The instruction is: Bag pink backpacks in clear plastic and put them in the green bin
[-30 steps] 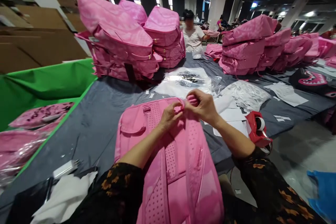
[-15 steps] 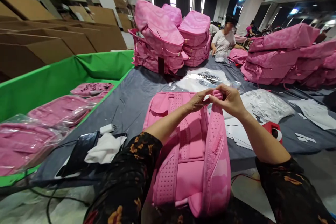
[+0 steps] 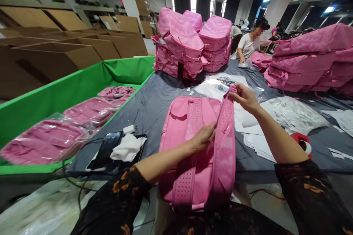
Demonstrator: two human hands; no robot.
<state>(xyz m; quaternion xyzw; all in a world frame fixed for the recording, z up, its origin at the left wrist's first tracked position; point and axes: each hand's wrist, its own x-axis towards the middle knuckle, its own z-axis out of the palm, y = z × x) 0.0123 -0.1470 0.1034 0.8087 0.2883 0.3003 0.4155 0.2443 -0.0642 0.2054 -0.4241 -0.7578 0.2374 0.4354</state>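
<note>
A pink backpack [image 3: 176, 117] lies in front of me, its back panel and perforated shoulder straps facing up. One shoulder strap [image 3: 226, 139] is raised along the bag's right side. My right hand [image 3: 246, 98] pinches the top end of this strap, where a small pink bundle of webbing [image 3: 233, 89] shows. Lower down, my left hand [image 3: 204, 137] is closed at the strap's inner edge, its fingertips partly hidden. The other shoulder strap [image 3: 185, 183] rests flat on the panel.
Bagged pink backpacks [image 3: 46, 141] lie in a green-walled bin [image 3: 82, 77] at left. Pink backpacks are stacked at the back [image 3: 179, 40] and right [image 3: 309, 62]. A tape dispenser [image 3: 302, 145], white papers [image 3: 259, 147], a phone [image 3: 107, 150] and a white cloth [image 3: 128, 147] lie nearby. A co-worker [image 3: 248, 46] stands beyond.
My left hand has left the webbing bundle and moved down along the strap. My right hand still holds the strap's top end. The view has shifted left.
</note>
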